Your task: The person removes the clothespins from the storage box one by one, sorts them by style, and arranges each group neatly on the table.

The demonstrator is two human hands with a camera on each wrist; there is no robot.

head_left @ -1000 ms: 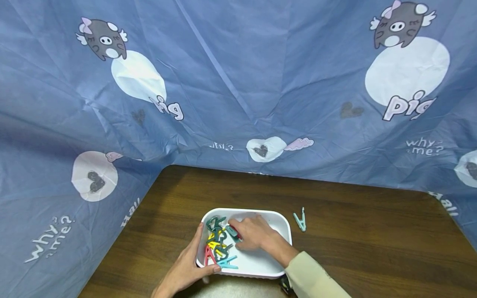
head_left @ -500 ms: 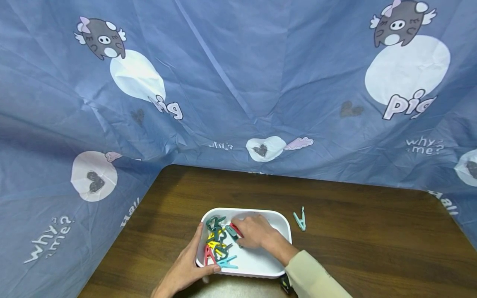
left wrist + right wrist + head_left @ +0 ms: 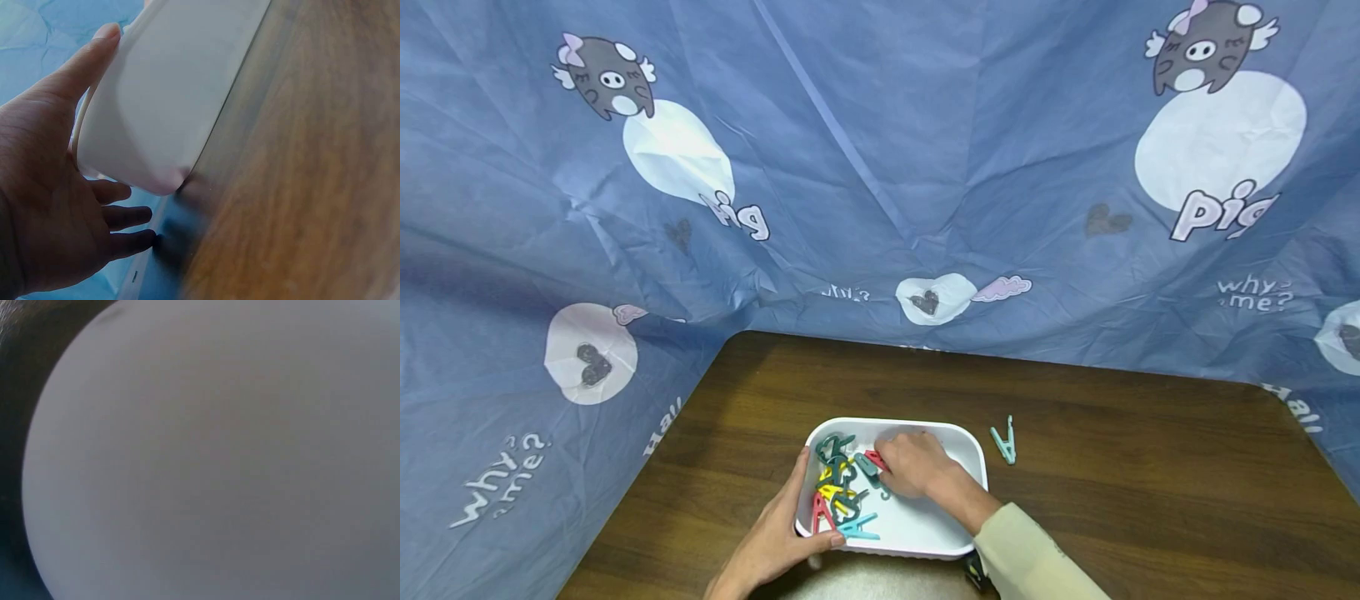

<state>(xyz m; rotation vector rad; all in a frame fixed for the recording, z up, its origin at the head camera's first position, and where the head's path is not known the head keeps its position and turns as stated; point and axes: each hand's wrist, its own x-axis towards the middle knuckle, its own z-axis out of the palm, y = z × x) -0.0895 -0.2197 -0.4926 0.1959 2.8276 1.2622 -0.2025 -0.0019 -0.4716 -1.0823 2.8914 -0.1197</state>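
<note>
Blue cloth, a creased curtain [image 3: 865, 158] printed with pigs and hearts, hangs along the far and left edges of a dark wood-grain table [image 3: 1120, 475] with rounded far corners. A band of wood separates that far edge from a shallow white plastic tray [image 3: 925, 529], and a wider stretch runs toward the table's right edge. The tray is smooth and round-cornered, its floor showing between the clips and the right wall. A pale sleeve [image 3: 1033, 558] passes the near-right corner. The left hand [image 3: 775, 529] is spread against the near-left corner, forefinger along the left wall, thumb at the near rim. The right hand [image 3: 916, 464] dips inside with bent fingers; their tips are hidden, so I cannot tell whether they pinch anything. At its fingers lie a red clip [image 3: 876, 458] and a grey-green clip [image 3: 866, 465]. Along the left wall, dark green clips [image 3: 846, 442] with curved outlines tangle with yellow clips [image 3: 826, 492]; a coral clip [image 3: 819, 510] and a light-blue clip [image 3: 859, 531] occupy the near-left corner. A mint clip [image 3: 1008, 450], V-shaped, lies on the wood beyond the tray's right edge.
</note>
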